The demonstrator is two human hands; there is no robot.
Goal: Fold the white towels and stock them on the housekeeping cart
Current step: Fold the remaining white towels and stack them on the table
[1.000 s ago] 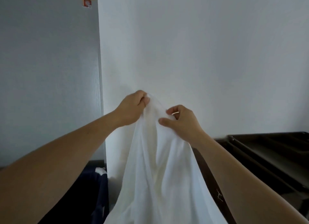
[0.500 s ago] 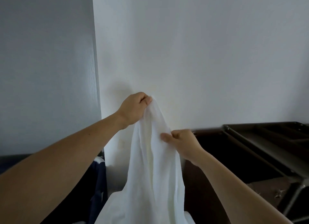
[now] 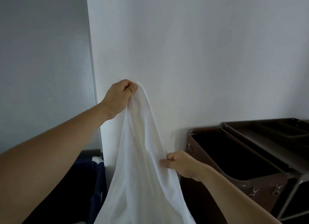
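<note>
1. The left hand [image 3: 120,98] is raised in front of the pale wall [image 3: 200,56], thumb and curled fingers pinching the top of the white towel [image 3: 142,156].
2. The right hand [image 3: 182,165] is lower and off to the right of the left one, well apart from it. Its thumb and bent fingers nip the towel's right-hand edge.
3. The towel hangs from the left hand in long loose folds. It widens as it falls, passes between the two forearms and runs out of the bottom of the view, so its lower end cannot be seen.
4. The edge between the two hands runs down in a slanting line from the upper pinch to the lower one.
5. To the right of the right hand stands the housekeeping cart [image 3: 267,141]. Its open brown bag [image 3: 265,185] sits just beyond the right wrist, and a dark top tray [image 3: 284,126] lies further right.
6. Below the left forearm, left of the hanging towel, is some dark blue cloth [image 3: 98,182] with a scrap of white fabric [image 3: 97,158] at its top.
7. The towel touches neither the cart nor the blue cloth, as far as the view shows.
</note>
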